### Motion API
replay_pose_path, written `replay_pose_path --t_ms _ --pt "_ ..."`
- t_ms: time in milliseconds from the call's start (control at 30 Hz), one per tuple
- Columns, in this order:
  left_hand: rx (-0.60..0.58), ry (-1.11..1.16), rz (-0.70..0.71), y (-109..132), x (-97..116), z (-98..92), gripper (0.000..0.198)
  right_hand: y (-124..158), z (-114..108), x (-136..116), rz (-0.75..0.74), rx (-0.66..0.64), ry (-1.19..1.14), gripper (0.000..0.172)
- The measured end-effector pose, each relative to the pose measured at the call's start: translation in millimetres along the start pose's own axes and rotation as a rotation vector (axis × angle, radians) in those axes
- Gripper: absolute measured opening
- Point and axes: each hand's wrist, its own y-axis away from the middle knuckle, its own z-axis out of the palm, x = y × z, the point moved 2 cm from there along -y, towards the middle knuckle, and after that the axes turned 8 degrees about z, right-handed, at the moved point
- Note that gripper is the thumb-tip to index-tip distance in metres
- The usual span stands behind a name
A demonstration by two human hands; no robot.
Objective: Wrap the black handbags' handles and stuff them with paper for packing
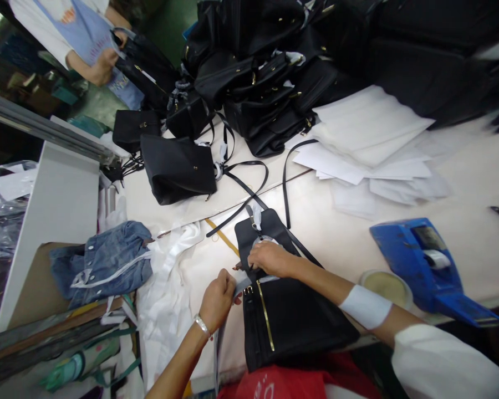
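A black bag [303, 321] with a gold zipper lies at the table's front edge, its flap [244, 235] folded away from the body. My left hand [218, 299], wearing a silver bracelet, is closed on a greyish translucent strip [242, 281] beside the bag's left buckle. Over the bag's upper part, my right hand [269, 258] has its fingers bent together near the flap and some clear wrapping; what they grip is hidden. A buckle wrapped in white tissue [256, 216] sits at the flap's top. Black straps [305, 249] trail behind the bag.
Black bags [178, 169] are piled at the back. White sheets [366, 133] lie to the right, above a blue tape dispenser [419, 260] and a round tub [386, 285]. Denim cloth [108, 260] and white strips [166, 299] are at left. A person in an apron [83, 33] handles a bag.
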Motion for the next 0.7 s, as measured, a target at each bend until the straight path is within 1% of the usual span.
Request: replay_pose_path --t_ms 100,233,300,400,433,500,567,633,700 --pt "-0.006 -0.063 0.020 -10.0 4.3 6.2 0.017 2.7 0.7 4.8 -0.041 -0.010 -0.108 0.020" --pt "-0.053 -0.098 0.034 -21.4 10.2 15.8 0.016 8.4 -2.7 21.9 0.083 0.027 -0.119 0.019" --pt "-0.074 -0.104 0.028 -25.6 11.6 19.3 0.015 9.6 0.2 24.3 0.098 0.035 -0.114 0.019" --pt "-0.040 -0.229 0.070 -31.6 14.4 22.1 0.014 9.9 7.4 21.0 0.021 0.016 -0.180 0.018" --pt "-0.021 -0.287 0.091 -33.4 15.7 22.6 0.014 10.5 8.3 20.9 0.012 0.011 -0.212 0.018" --pt "-0.003 -0.363 0.123 -36.4 17.9 23.3 0.014 13.9 5.3 24.0 0.041 0.032 -0.268 0.019" --pt "-0.018 -0.345 0.136 -38.0 18.8 23.6 0.015 21.2 -4.2 29.0 0.102 0.104 -0.301 0.020" --pt "-0.028 -0.259 0.141 -38.2 17.3 23.2 0.019 31.9 -16.2 30.5 0.136 0.172 -0.320 0.022" --pt "-0.019 -0.151 0.139 -36.8 13.2 23.0 0.022 43.5 -25.6 24.7 0.123 0.183 -0.342 0.022"
